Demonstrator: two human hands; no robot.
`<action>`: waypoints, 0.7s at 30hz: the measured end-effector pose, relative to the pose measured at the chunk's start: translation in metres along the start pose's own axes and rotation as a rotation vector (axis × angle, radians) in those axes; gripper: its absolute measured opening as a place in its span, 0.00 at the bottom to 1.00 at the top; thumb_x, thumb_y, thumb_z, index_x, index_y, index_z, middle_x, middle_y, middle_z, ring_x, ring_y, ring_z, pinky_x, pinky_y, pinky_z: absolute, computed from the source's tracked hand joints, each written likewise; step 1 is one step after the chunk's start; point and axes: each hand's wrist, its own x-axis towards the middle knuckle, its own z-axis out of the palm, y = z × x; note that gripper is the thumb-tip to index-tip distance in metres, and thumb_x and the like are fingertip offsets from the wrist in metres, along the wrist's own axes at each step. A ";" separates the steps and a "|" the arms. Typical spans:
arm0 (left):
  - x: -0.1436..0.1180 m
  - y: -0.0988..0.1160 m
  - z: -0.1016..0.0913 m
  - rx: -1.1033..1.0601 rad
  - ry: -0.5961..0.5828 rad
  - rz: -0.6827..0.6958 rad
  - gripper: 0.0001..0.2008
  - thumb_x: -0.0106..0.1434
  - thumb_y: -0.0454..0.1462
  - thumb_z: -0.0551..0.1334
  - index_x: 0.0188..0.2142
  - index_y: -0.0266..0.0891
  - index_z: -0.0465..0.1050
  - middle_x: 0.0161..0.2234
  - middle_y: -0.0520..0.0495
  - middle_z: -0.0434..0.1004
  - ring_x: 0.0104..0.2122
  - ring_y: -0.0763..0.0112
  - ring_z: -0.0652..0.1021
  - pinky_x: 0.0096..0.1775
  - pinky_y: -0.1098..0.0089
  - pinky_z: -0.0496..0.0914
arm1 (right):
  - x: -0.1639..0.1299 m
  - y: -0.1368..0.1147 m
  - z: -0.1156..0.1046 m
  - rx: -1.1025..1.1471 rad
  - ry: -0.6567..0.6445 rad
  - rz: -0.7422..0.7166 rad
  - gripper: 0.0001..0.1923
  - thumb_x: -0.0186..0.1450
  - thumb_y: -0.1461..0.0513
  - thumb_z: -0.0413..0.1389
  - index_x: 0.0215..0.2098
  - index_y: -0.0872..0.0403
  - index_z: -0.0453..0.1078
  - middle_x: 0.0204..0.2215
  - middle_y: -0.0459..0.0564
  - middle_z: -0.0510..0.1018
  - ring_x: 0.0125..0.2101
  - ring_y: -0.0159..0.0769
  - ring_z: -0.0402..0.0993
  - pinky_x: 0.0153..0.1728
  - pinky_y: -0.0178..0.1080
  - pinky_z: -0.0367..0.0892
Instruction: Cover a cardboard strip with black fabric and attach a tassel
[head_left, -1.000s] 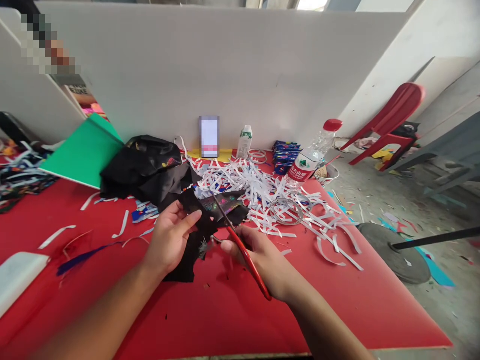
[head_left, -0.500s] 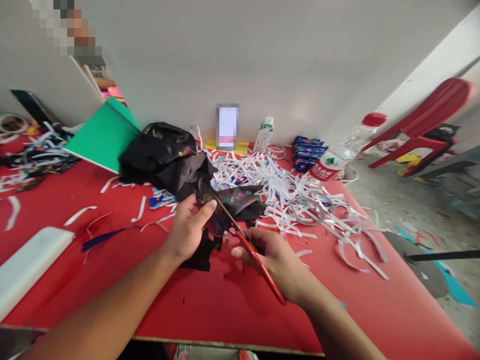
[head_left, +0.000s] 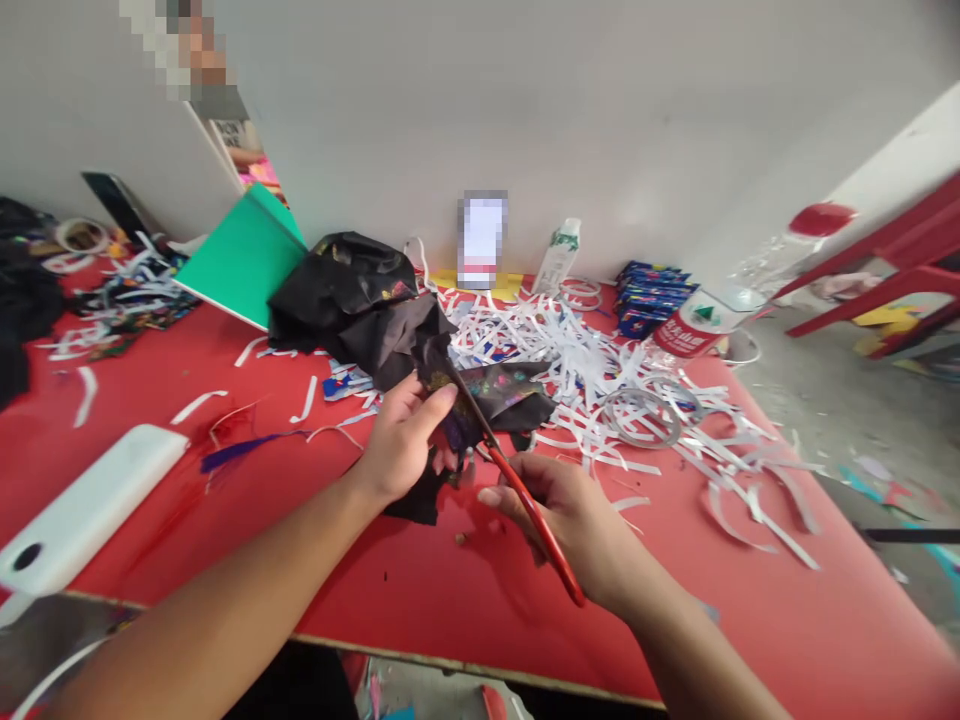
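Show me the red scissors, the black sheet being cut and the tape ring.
red scissors (head_left: 536,520), head view, on the handle.
black sheet (head_left: 495,395), head view, on its colourful middle.
tape ring (head_left: 642,418), head view, on its rim.

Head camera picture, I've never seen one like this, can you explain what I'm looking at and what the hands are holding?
The camera sits on a person's head and looks down at their own two bare hands over a red table. The left hand pinches a black sheet with coloured marks. The right hand holds red-handled scissors, blades on that sheet. Behind lie a heap of white paper strips, a crumpled black bag, a green board, tape rings and a red-capped bottle on its side.
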 end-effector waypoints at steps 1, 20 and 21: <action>0.000 0.002 0.001 -0.019 -0.010 -0.005 0.16 0.66 0.51 0.70 0.37 0.43 0.71 0.19 0.57 0.74 0.12 0.71 0.73 0.13 0.73 0.64 | 0.000 0.000 0.000 0.011 0.003 0.004 0.26 0.62 0.39 0.67 0.32 0.52 0.72 0.25 0.44 0.73 0.22 0.31 0.65 0.22 0.35 0.60; -0.002 -0.002 -0.007 0.131 0.035 -0.024 0.22 0.69 0.52 0.67 0.26 0.42 0.71 0.16 0.55 0.73 0.13 0.72 0.71 0.16 0.73 0.63 | 0.000 0.001 0.005 0.069 -0.013 0.024 0.29 0.64 0.36 0.64 0.37 0.53 0.72 0.26 0.42 0.71 0.20 0.29 0.63 0.21 0.34 0.59; -0.002 -0.003 -0.007 0.129 0.029 -0.024 0.22 0.69 0.53 0.67 0.26 0.42 0.71 0.16 0.55 0.73 0.13 0.72 0.71 0.16 0.72 0.63 | 0.000 0.001 0.006 0.075 -0.008 0.020 0.30 0.63 0.36 0.65 0.36 0.53 0.72 0.25 0.42 0.70 0.20 0.28 0.62 0.21 0.34 0.59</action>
